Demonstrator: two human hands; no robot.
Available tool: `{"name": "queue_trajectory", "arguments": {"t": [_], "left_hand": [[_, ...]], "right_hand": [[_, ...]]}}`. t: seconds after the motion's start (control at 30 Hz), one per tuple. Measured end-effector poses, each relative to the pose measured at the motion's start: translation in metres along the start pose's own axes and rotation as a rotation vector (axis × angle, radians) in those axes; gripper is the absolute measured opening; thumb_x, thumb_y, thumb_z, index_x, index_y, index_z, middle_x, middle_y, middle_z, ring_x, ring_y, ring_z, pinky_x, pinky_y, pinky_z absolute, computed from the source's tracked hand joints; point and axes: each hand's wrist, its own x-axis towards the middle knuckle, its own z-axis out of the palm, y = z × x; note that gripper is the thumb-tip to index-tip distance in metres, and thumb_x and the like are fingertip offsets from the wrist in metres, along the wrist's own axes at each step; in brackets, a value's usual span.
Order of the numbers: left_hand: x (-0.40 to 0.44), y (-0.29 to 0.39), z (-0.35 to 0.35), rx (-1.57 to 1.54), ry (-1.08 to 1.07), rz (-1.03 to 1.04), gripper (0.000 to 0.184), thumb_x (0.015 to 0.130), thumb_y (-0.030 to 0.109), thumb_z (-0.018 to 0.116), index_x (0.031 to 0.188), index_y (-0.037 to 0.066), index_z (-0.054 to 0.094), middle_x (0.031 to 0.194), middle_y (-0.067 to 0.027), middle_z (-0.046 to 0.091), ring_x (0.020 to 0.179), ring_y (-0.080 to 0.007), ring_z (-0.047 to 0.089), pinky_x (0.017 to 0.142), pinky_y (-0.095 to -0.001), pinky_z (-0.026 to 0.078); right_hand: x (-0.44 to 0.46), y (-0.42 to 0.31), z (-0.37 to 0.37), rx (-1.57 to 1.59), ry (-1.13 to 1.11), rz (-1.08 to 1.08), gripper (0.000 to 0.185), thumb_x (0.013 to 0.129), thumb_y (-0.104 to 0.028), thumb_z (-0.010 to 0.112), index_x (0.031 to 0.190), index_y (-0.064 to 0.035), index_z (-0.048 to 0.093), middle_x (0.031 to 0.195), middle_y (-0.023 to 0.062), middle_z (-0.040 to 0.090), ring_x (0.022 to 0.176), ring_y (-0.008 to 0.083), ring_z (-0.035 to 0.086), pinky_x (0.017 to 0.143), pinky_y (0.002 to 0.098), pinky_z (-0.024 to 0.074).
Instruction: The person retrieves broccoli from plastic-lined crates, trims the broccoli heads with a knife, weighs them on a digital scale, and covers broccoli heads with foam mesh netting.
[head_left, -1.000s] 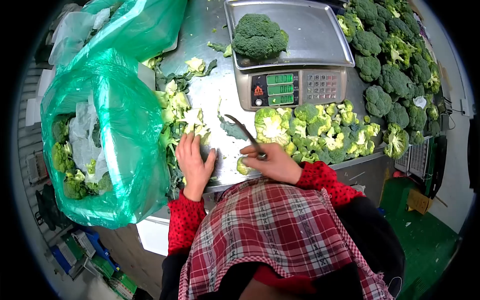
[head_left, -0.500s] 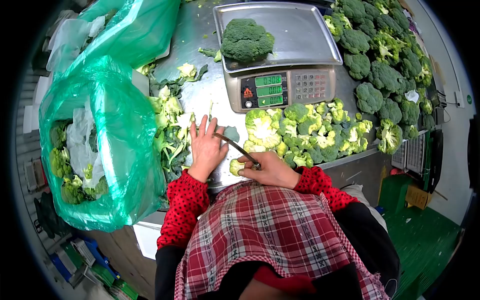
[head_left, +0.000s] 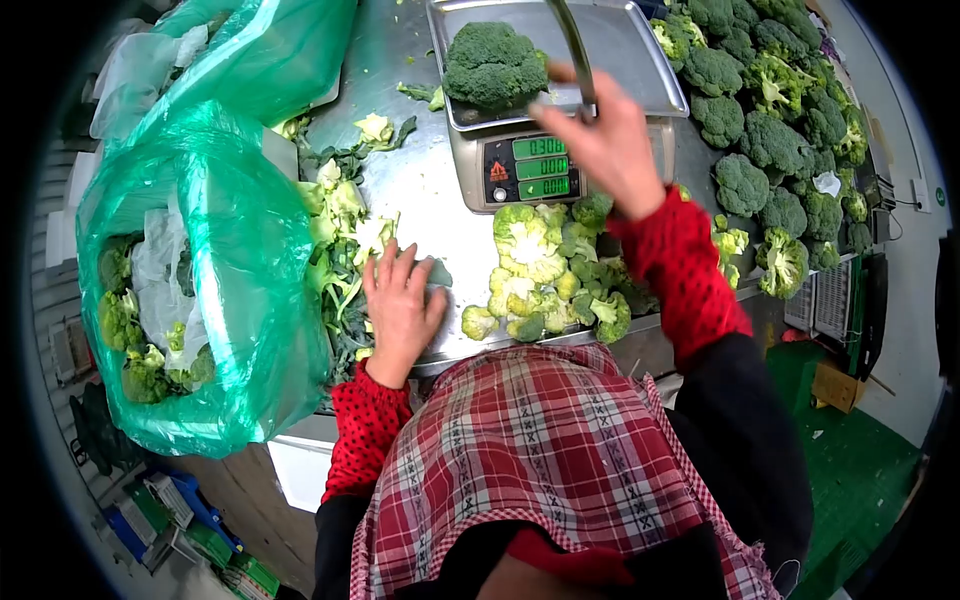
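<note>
My left hand lies with fingers spread at the edge of the leafy trimmings, by a small green leaf piece. My right hand, somewhat blurred, is raised over the front of the scale, gripping a knife whose dark curved blade points away from me. Its thumb and fingertips are close to a big green broccoli head on the scale's metal tray; I cannot tell if they touch. Cut broccoli pieces lie below the scale, partly hidden by my right forearm.
An open green plastic bag with broccoli and a whitish film inside stands at left. Another green bag is behind it. Broccoli heads are heaped along the right. The scale's display is lit green.
My right hand has gone from the table's front edge up and away to the broccoli head on the scale, still holding the knife. My left hand has shifted slightly left and nearer.
</note>
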Motion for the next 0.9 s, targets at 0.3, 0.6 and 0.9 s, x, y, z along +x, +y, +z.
{"name": "queue_trajectory", "arguments": {"t": [0.3,0.6,0.9], "left_hand": [[-0.004,0.013,-0.007,-0.229,0.085,-0.034,0.040,0.074,0.021,0.073,0.108,0.004,0.063,0.118,-0.0153,0.058,0.119,-0.0381,0.049,0.101,-0.0495,0.034],[0.071,0.014,-0.051,-0.604,0.226,-0.256,0.068,0.075,0.015,0.077,0.134,0.001,0.048,0.127,-0.0160,0.058,0.113,-0.0278,0.058,0.095,-0.0359,0.047],[0.127,0.023,-0.053,-1.635,0.196,-0.618,0.054,0.083,0.018,0.074,0.127,-0.004,0.051,0.113,-0.0116,0.064,0.100,-0.0171,0.061,0.088,-0.0301,0.049]], "right_hand": [[0.088,0.072,0.035,-0.054,-0.242,0.004,0.086,0.067,-0.037,0.085,0.130,0.0075,0.047,0.109,0.0219,0.066,0.100,0.0260,0.065,0.089,0.0372,0.0509],[0.035,0.023,0.007,1.111,-0.140,1.003,0.033,0.086,-0.038,0.069,0.105,-0.0151,0.057,0.074,0.0035,0.060,0.046,0.0053,0.047,0.041,0.0193,0.0400],[-0.019,-0.009,0.010,1.173,-0.487,0.799,0.046,0.095,-0.040,0.059,0.100,0.0058,0.060,0.065,0.0080,0.058,0.040,0.0077,0.045,0.039,0.0231,0.0396]]}}
